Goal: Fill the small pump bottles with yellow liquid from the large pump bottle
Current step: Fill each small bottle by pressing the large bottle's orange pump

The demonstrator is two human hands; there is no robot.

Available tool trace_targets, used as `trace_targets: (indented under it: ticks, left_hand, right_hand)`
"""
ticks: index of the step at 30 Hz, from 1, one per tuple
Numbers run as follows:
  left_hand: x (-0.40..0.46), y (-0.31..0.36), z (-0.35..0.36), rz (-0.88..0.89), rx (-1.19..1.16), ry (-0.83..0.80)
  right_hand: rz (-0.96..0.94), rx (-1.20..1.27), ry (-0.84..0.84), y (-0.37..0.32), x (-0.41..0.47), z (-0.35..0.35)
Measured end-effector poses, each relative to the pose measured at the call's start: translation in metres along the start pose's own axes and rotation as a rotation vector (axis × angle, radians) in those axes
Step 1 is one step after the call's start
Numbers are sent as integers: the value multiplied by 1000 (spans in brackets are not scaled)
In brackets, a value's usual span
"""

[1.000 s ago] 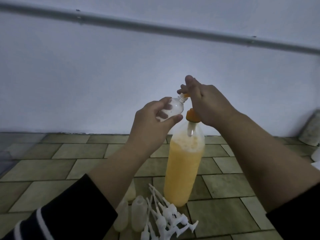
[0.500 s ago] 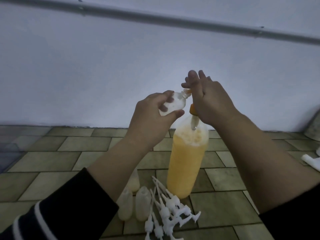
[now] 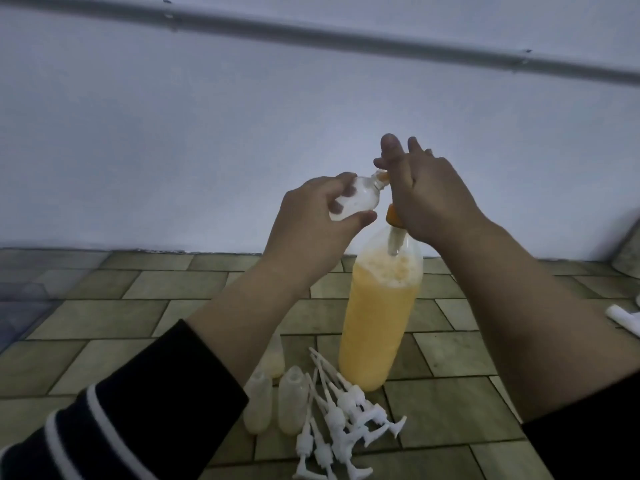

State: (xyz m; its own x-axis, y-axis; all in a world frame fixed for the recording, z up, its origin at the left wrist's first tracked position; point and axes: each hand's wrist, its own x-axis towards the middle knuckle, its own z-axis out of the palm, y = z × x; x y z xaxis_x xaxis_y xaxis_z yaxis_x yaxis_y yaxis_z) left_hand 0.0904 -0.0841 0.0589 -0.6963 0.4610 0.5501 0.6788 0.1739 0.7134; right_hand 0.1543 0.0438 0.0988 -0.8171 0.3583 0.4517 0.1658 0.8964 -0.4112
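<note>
Yellow liquid fills the large pump bottle (image 3: 379,320) standing on the tiled floor (image 3: 450,410). The right hand (image 3: 433,199) presses its pump head with fingers straight, while the left hand (image 3: 311,220) grips a small bottle (image 3: 119,202), tilted so its neck meets the spout, presumably to catch each squirt.

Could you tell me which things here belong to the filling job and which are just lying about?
In the job:
- large pump bottle
- small bottle in the left hand
- right hand on the pump
- small bottles on the floor
- loose white pump heads

Lying about:
- white object, right edge
- wall pipe
</note>
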Motion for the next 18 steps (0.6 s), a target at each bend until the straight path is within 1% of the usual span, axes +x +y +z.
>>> trace_targets:
  ticks: [2, 4, 6, 9, 11, 14, 16, 18]
  left_hand:
    - [-2, -3, 2, -2, 9, -15]
    - [-4, -5, 2, -1, 18, -14]
    - [-3, -3, 1, 0, 25, -6]
    - [2, 3, -2, 11, 31, 11]
    - [4, 5, -3, 21, 30, 14]
    - [1, 2, 1, 23, 24, 13]
    - [-2, -1, 3, 19, 20, 11]
    - [-5, -3, 4, 19, 20, 0]
  right_hand:
    - [2, 5, 9, 4, -4, 8]
    - [-11, 0, -20, 5, -6, 12]
    - [-19, -24, -46, 4, -1, 7]
    - [-32, -12, -37, 3, 8, -4]
    - [-32, 26, 6, 4, 10, -4]
    - [-52, 40, 130, 9, 8, 9]
    - [-60, 68, 155, 15, 4, 17]
    - [-73, 97, 139, 18, -1, 21]
